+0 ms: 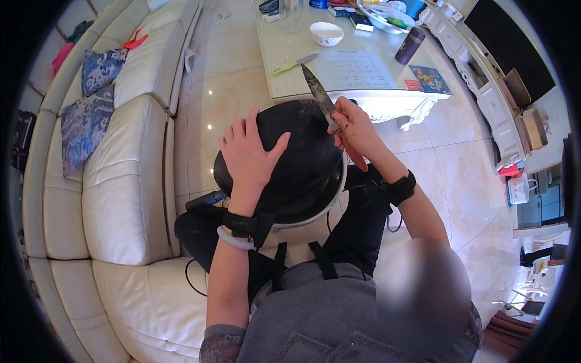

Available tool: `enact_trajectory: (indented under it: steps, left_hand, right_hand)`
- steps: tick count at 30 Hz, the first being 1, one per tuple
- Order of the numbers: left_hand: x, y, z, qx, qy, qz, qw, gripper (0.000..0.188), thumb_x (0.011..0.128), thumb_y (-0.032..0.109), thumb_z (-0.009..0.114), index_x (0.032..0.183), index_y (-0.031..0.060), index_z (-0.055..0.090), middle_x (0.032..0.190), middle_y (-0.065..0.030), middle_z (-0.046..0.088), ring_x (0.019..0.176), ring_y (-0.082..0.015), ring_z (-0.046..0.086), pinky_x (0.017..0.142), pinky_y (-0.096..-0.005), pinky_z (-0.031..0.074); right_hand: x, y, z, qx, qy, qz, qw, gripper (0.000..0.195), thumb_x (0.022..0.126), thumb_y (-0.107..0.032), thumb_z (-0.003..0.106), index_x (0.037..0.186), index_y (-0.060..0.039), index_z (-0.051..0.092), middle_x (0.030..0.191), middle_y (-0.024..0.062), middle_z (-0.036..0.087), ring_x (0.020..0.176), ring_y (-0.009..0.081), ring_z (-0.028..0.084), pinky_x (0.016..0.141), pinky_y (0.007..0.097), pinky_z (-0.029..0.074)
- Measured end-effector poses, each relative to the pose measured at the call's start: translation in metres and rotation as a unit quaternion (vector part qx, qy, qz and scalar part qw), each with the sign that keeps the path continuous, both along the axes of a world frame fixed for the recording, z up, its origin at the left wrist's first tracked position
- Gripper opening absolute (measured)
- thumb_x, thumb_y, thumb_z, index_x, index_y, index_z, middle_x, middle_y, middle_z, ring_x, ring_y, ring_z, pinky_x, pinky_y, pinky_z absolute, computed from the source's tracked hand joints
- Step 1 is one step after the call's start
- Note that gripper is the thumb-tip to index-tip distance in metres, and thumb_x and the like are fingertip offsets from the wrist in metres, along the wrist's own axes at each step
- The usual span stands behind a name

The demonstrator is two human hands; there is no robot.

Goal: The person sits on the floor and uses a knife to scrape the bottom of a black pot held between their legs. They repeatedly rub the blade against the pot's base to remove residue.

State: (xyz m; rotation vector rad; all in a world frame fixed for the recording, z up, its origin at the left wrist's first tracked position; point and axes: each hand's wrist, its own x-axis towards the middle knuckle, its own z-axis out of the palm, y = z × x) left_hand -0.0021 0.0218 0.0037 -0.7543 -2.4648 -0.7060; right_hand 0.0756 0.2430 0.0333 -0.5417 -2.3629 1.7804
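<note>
My left hand (247,156) lies with fingers spread on a black round pan-like vessel (299,154), its fingertips near the far-left edge. Whether this is the vessel's inside or its underside, I cannot tell. A pale metallic rim (333,206) shows beneath its near-right side, between my knees. In my right hand (356,125) is a knife (320,95) with an orange-red handle (357,156). Its blade points up and away, smeared with dark residue, above the vessel's far-right edge. Dark specks mark my right fingers. A dark cylindrical handle (205,201) juts out at the lower left.
Ahead stands a glass-topped white table (290,86) with a green-handled knife (295,63), a white bowl (327,34), a printed sheet (356,68) and a dark tumbler (410,45). A cream leather sofa (122,195) runs along the left. Thin cables (188,277) hang near my legs.
</note>
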Motion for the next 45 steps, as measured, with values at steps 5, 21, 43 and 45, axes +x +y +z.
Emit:
enact_trajectory:
  steps: [5,21,43,45]
  left_hand:
    - [0.001,-0.001,-0.001,0.007,0.016,-0.002,1.000,0.065,0.082,0.050,0.069,0.131,0.0099,0.054,0.111,-0.0114,0.055,0.105,-0.0314,0.053,0.091,-0.0439,0.040]
    - [-0.003,0.001,-0.003,-0.002,0.011,0.011,1.000,0.068,0.083,0.054,0.067,0.133,0.0104,0.054,0.111,-0.0113,0.056,0.104,-0.0314,0.053,0.088,-0.0430,0.040]
    - [-0.007,0.004,-0.007,0.001,0.036,0.020,0.999,0.068,0.081,0.055,0.069,0.130,0.0098,0.055,0.108,-0.0104,0.056,0.099,-0.0304,0.053,0.086,-0.0428,0.041]
    - [-0.008,0.004,-0.008,0.005,0.046,0.022,0.999,0.068,0.080,0.056,0.070,0.129,0.0095,0.056,0.106,-0.0101,0.056,0.096,-0.0301,0.053,0.085,-0.0429,0.041]
  right_hand:
    - [-0.008,0.004,-0.013,0.175,0.023,-0.015,0.984,0.019,0.100,-0.022,0.055,0.094,-0.0039,0.052,0.063,0.0086,0.057,0.055,0.0178,0.058,0.052,0.0339,0.045]
    - [-0.019,-0.018,-0.026,0.395,0.097,-0.094,0.909,0.036,0.098,-0.035,0.058,0.084,-0.0024,0.054,0.071,0.0252,0.061,0.071,0.0489,0.059,0.060,0.0548,0.045]
    - [-0.007,-0.046,-0.028,0.426,0.078,-0.105,0.895,0.032,0.098,-0.034,0.058,0.086,-0.0047,0.054,0.066,0.0256,0.060,0.067,0.0484,0.060,0.056,0.0557,0.045]
    - [-0.005,-0.048,-0.029,0.420,0.078,-0.079,0.901,0.032,0.098,-0.034,0.058,0.086,-0.0050,0.053,0.066,0.0258,0.060,0.066,0.0486,0.060,0.056,0.0561,0.045]
